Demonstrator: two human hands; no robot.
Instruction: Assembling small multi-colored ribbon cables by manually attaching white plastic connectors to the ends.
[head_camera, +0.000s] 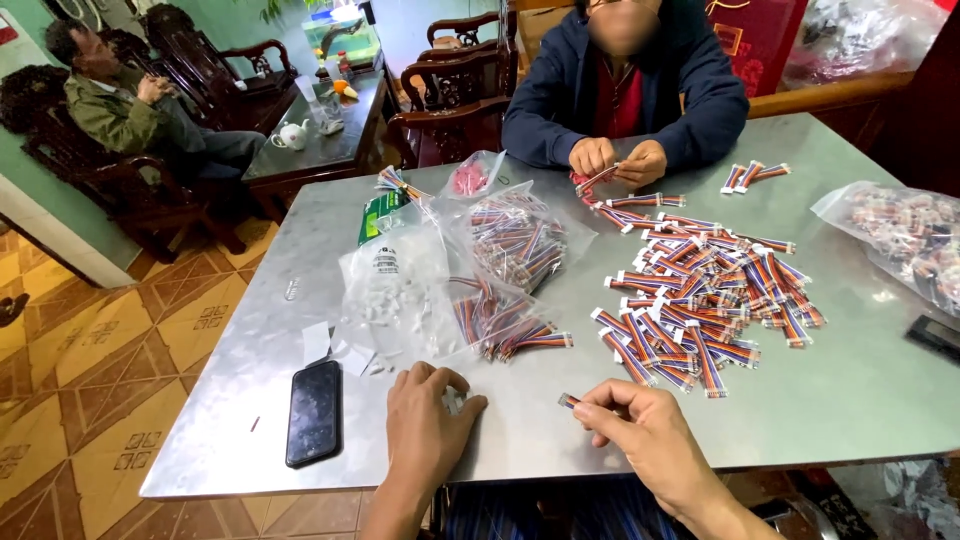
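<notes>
Striped in red, blue and orange, a short ribbon cable (572, 401) sits pinched in the right hand (640, 432), its near end poking out to the left just above the counter (860, 390) edge. That hand is closed around the cable, thumb folded over bent fingers, wrist coming in from the lower right. The left hand (425, 420) rests palm-down beside it with fingers curled over a few small white connector housings (452, 400) on the metal; it appears to be picking at them, though whether it holds one I cannot tell.

To do this well, I judge that the cable end should be kept square to the housing and steadied close to the tip, so the thin wires do not buckle.

Just beyond the left hand lies a clear plastic bag of white housings (395, 290), with a loose bundle of cables (515, 335) spilling from a second bag next to it. To the right spreads a large heap of finished cables (710, 290). A black phone (314, 412) lies face-up to the left. Across the counter another person in a dark blue jacket works a cable with both hands (615, 160).
</notes>
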